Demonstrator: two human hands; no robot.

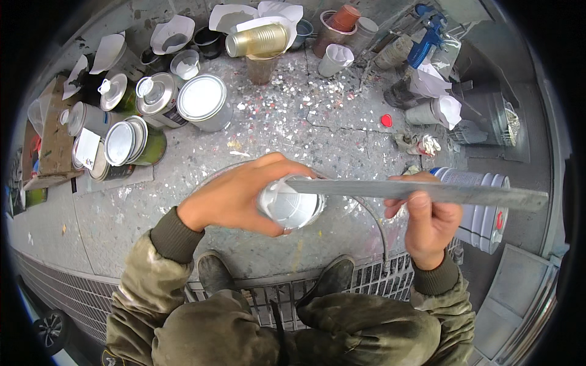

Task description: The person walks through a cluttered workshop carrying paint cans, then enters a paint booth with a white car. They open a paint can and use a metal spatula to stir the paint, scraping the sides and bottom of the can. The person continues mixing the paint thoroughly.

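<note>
Near the middle of the head view, my left hand [242,196] is wrapped around a clear plastic cup [293,206] with white or pale grey material inside. A long flat grey stick [480,193] lies between the thumb and fingers of my right hand [423,215]. Its left end reaches into the mouth of the cup, and its other end points to the right. What the stick is made of, I cannot tell. A ribbed metal pail [476,206] lies tilted behind my right hand. Below the cup is the paint-spattered grey floor [256,132].
Paint cans [203,103] and a cardboard box [59,132] stand at the left. Used cups, a gold-coloured cup [258,40] among them, line the back. Blue spray guns [423,45] are at the back right. A hose [380,228] runs near a floor grating [384,277], by my shoes.
</note>
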